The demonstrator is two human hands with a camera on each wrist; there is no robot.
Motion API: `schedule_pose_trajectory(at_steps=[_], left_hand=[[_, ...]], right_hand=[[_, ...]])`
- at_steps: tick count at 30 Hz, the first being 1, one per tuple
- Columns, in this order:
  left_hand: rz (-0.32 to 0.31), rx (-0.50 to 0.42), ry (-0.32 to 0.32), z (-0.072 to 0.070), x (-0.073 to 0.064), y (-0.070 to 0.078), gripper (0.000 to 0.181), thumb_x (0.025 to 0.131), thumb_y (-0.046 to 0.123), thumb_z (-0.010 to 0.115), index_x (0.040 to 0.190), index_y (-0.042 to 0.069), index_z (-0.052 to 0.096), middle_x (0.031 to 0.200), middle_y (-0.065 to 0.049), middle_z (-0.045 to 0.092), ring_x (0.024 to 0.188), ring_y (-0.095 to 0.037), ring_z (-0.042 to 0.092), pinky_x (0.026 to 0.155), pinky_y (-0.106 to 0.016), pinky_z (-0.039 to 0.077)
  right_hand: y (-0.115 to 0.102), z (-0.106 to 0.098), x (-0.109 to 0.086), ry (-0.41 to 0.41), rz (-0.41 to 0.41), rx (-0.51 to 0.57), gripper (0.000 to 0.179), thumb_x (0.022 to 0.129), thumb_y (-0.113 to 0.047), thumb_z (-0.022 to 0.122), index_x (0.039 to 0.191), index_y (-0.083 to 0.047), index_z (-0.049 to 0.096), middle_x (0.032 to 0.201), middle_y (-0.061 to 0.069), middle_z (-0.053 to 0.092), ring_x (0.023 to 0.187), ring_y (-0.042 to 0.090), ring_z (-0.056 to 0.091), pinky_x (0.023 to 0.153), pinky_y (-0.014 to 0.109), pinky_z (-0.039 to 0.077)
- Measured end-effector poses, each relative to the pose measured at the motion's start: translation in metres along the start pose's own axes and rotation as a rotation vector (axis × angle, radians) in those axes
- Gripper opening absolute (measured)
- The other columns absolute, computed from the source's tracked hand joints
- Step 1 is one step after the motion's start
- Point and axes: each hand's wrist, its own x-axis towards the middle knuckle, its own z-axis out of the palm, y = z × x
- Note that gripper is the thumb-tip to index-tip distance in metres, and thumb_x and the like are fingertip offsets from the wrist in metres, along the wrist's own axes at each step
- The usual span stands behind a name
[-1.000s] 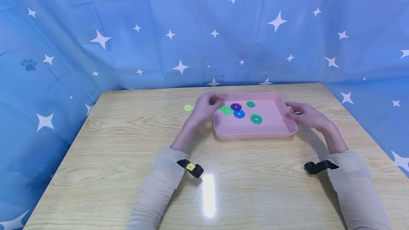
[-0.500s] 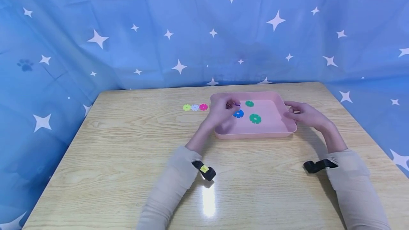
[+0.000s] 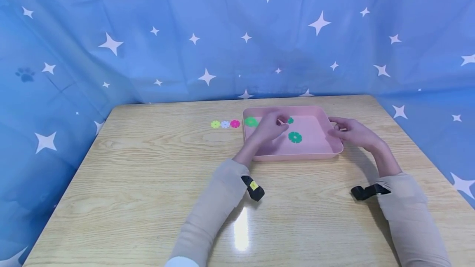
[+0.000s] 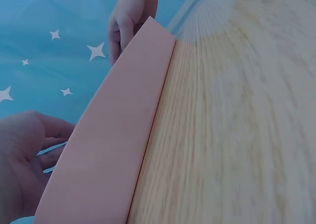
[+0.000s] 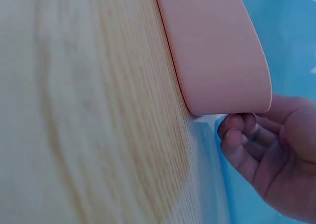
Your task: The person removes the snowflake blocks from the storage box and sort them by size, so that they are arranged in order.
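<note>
A shallow pink tray point(image 3: 304, 151) stands near the table's far edge. My left hand point(image 3: 269, 127) is over the tray's left half, fingers bent and thumb apart from forefinger, nothing seen between them. A small green notched plastic disc point(image 3: 290, 120) is right by its fingertips. A bigger green disc point(image 3: 295, 137) lies just to the right, and a light green disc point(image 3: 251, 122) lies at the tray's left end. In the left wrist view the tray wall covers the fingertips. My right hand point(image 3: 350, 131) grips the tray's right wall near the rim.
Left of the tray, a yellow disc point(image 3: 215, 124), a white disc point(image 3: 225, 124) and a magenta disc point(image 3: 235, 123) lie in a row on the wooden table point(image 3: 148, 176). A blue star-patterned curtain point(image 3: 167, 36) hangs behind.
My left hand has moved right across the tray, uncovering the row of discs and the light green disc, now further left. The purple and blue discs are out of sight. My right hand stays put.
</note>
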Motion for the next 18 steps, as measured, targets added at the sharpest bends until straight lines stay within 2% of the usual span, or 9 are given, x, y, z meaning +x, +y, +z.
schedule_pose_trajectory(at_steps=[6,12,18], left_hand=[[-0.028,0.007,-0.056,0.006,0.010,-0.003,0.035,0.099,0.003,0.059,0.133,-0.004,0.059,0.129,-0.017,0.063,0.113,-0.024,0.060,0.092,-0.022,0.048],[-0.071,0.055,-0.042,0.012,0.015,-0.008,0.041,0.097,0.001,0.057,0.138,0.003,0.058,0.134,-0.010,0.061,0.117,-0.020,0.059,0.096,-0.023,0.047],[-0.099,0.141,-0.046,0.015,0.016,-0.008,0.044,0.097,0.003,0.056,0.140,0.010,0.058,0.134,-0.001,0.062,0.117,-0.013,0.057,0.099,-0.025,0.046]], right_hand=[[0.000,-0.001,0.000,0.000,-0.006,0.019,0.066,0.105,-0.024,0.057,0.155,0.006,0.027,0.099,0.016,0.056,0.074,0.019,0.051,0.061,0.032,0.043],[0.000,0.000,0.000,0.000,-0.009,0.021,0.065,0.105,-0.025,0.057,0.155,0.006,0.028,0.099,0.015,0.056,0.073,0.020,0.050,0.060,0.034,0.042],[0.001,-0.001,0.000,0.000,0.004,0.018,0.066,0.104,-0.024,0.057,0.155,0.005,0.027,0.100,0.015,0.057,0.072,0.021,0.050,0.058,0.033,0.040]])
